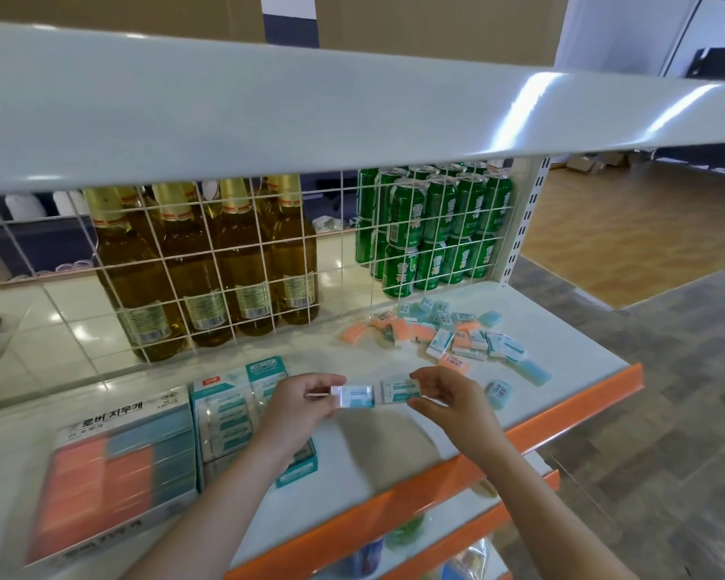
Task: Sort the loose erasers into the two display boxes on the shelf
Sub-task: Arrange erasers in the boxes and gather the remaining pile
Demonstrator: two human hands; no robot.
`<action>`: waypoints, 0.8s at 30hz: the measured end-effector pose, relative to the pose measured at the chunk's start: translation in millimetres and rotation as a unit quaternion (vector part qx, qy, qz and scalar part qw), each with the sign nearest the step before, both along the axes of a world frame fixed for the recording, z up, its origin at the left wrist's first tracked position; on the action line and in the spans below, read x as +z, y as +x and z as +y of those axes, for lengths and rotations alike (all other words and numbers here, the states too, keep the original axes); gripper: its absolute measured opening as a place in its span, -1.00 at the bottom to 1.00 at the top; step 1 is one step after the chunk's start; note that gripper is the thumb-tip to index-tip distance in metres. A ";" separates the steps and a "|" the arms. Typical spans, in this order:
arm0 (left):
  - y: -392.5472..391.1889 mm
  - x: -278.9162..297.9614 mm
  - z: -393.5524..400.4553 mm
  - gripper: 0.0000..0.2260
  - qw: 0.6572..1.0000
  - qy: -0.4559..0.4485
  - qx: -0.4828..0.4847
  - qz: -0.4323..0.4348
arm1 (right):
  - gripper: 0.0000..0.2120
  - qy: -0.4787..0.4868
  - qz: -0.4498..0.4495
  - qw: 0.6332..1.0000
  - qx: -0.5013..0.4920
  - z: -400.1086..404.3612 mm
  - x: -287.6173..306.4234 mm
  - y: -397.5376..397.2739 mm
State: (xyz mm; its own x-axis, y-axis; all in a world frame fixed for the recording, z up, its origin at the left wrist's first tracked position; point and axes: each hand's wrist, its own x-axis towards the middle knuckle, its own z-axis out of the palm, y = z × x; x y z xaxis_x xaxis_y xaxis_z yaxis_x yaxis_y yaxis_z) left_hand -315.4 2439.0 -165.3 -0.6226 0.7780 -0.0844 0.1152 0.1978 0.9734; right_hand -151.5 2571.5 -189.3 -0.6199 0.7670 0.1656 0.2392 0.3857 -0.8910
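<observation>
Shelf (570, 328): glossy white metal with an orange front lip is carrying everything; a white wire grid is standing behind it, and grey tiles and wood flooring are showing at the right.
Left display box (118, 466): a rectangular card box with printed lettering is sitting at the shelf's left end, holding flat orange blocks on its left side and teal blocks on its right.
Second display box (227, 412): a teal-and-white card box is standing just beside the first, holding a row of white-sleeved erasers; the left forearm is crossing its near end.
Bottles (210, 270): amber glass, gold-foiled at the neck, are standing behind the grid.
Left hand (298, 401): its grip is pinching a small rectangular eraser in a shiny clear wrap (354, 396) above the shelf's middle.
Right hand (444, 397): its grip is pinching a white-and-teal sleeved eraser (400, 390), held end to end with the other; whether the two are touching is unclear.
Green cans (436, 228): stacked in two tiers, they are standing behind the grid.
Loose erasers (448, 334): a scattered heap of small orange, teal and white-sleeved blocks is lying at the shelf's right rear, some overlapping.
Single teal eraser (498, 393): it is lying apart, near the right hand.
</observation>
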 end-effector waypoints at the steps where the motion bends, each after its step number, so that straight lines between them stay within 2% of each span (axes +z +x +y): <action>1: -0.8 0.1 -2.2 -0.76 1.000 0.000 -0.004 -0.001 | -0.72 0.001 -0.005 1.000 0.003 -0.7 0.1 -1.9; 5: -2.6 2.5 -10.2 -0.77 1.000 -0.001 0.014 0.000 | -0.74 0.009 -0.009 1.000 0.011 -6.1 1.7 -11.8; 14: -30.5 12.2 -47.2 -0.79 0.993 -0.042 0.084 0.075 | -0.76 0.032 -0.005 0.998 0.045 -20.2 5.1 -37.8; 19: -55.9 13.0 -73.1 -0.79 0.986 -0.057 0.138 0.080 | -0.73 0.044 -0.026 0.994 0.098 -26.9 8.4 -59.3; 24: -62.2 9.6 -92.1 -0.78 0.979 -0.102 0.139 0.105 | -0.74 0.050 -0.055 0.984 0.164 -37.2 9.2 -77.9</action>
State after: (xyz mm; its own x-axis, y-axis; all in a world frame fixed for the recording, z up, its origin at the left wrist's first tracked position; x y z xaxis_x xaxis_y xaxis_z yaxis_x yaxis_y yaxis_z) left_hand -377.6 2346.9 -155.8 -0.8284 0.5561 -0.0680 0.2227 0.4383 0.8708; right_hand -229.4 2534.3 -180.0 -0.8496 0.5061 0.1483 0.1798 0.5422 -0.8208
